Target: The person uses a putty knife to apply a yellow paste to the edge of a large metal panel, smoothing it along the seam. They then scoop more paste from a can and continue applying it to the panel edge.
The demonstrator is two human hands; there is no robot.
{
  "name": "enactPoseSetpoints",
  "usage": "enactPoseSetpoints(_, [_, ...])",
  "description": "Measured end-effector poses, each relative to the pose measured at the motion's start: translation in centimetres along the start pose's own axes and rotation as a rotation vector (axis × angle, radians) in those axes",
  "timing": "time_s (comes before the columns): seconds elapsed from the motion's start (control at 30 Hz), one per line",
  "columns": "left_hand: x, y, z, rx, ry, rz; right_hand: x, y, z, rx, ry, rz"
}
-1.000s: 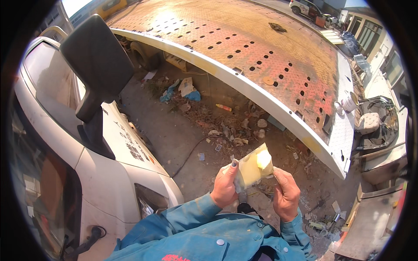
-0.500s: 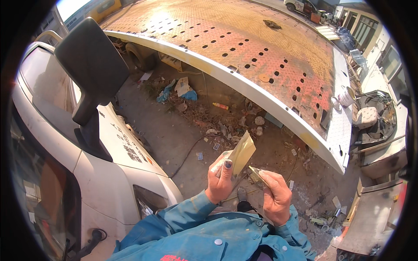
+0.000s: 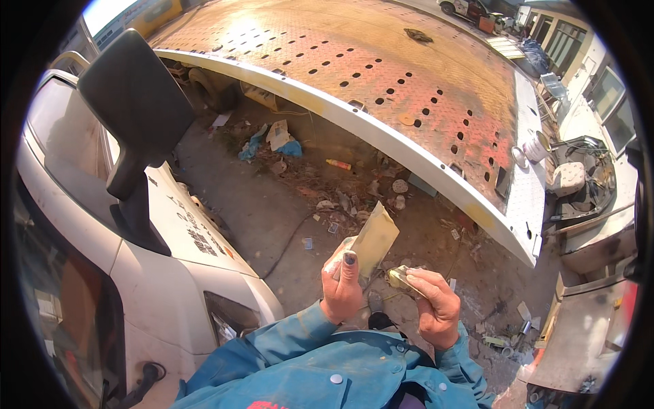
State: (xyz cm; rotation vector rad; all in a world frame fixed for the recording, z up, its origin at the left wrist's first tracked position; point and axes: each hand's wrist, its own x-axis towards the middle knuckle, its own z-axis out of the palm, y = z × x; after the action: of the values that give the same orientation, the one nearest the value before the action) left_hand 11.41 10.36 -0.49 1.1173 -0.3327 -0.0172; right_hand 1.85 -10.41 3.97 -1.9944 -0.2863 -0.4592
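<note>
My left hand (image 3: pixel 339 289) is closed round the lower end of a flat putty board (image 3: pixel 377 237), thumb on top. Its face is coated pale yellow and tilts up toward the upper right. The thumbnail is dark. My right hand (image 3: pixel 438 311) pinches a small putty scraper (image 3: pixel 400 277) between thumb and fingers. A lump of yellowish paste covers the scraper's tip. The scraper is just right of the board, with a narrow gap between them. Pale smears mark the fingers of both hands.
A white vehicle with a black mirror (image 3: pixel 136 88) stands close on the left. Ahead stretches a rusty perforated flatbed (image 3: pixel 381 82) with a white edge rail (image 3: pixel 409 146). Rubbish litters the ground beneath it. A paint can (image 3: pixel 537 146) rests on the flatbed's right corner.
The scraper has turned in my right hand, and the paste on its tip shows more plainly now. The board has shifted only slightly. The whole view has moved a little.
</note>
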Motion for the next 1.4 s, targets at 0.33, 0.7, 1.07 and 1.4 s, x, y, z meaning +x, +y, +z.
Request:
enactPoseSetpoints(0.33, [-1.4, -0.4, 0.6, -0.575, 0.053, -0.569, -0.4, 0.7, 2.3, 0.055, 0.177, 0.105])
enactPoseSetpoints(0.7, [-1.2, 0.1, 0.3, -0.229, -0.006, -0.302, 0.2, -1.7, 4.4, -0.644, -0.023, -0.222])
enactPoseSetpoints(1.07, [-0.9, 1.1, 0.3, 0.415, -0.258, 0.335, 1.4, -2.5, 3.0, -0.079, 0.222, 0.045])
enactPoseSetpoints(1.4, [-0.5, 0.7, -0.3, -0.009, -0.004, -0.077, -0.8, -1.3, 0.3, 0.060, 0.107, 0.076])
